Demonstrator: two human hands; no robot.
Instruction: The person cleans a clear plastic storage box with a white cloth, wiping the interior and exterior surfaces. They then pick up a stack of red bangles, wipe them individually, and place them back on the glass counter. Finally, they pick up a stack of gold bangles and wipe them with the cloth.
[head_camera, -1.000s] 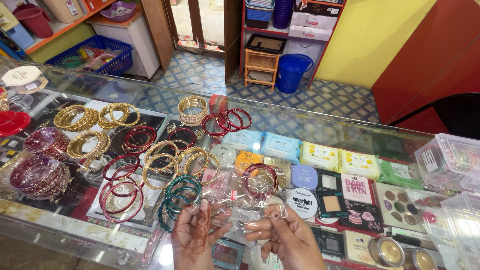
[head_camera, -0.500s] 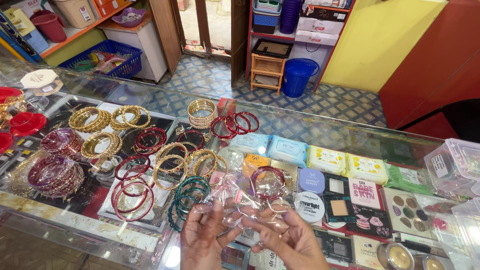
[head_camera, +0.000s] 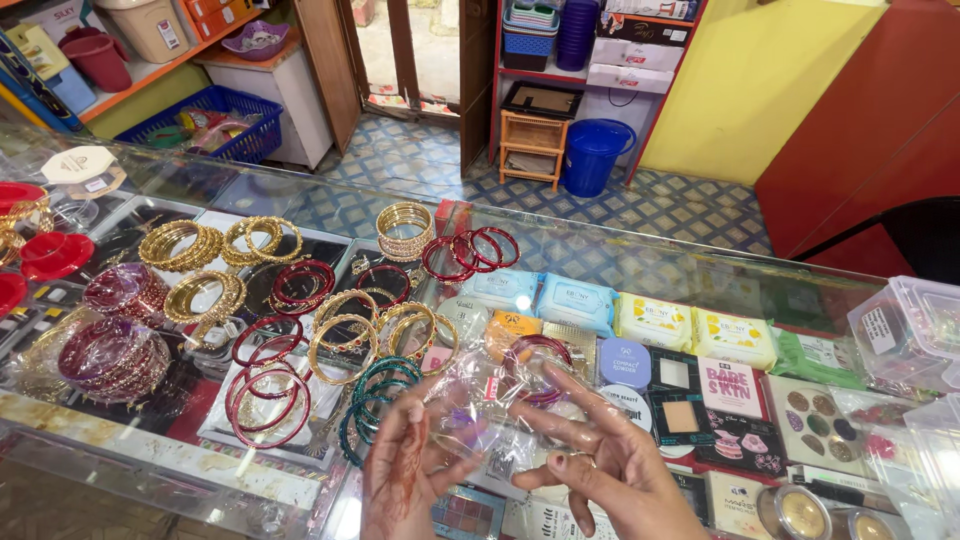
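A ring is being worn on the right hand (head_camera: 610, 465); reddish-brown henna patterning is being shown on the left hand (head_camera: 405, 480).

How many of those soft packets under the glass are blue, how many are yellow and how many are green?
Blue packets: 2
Yellow packets: 2
Green packet: 1
Total: 5
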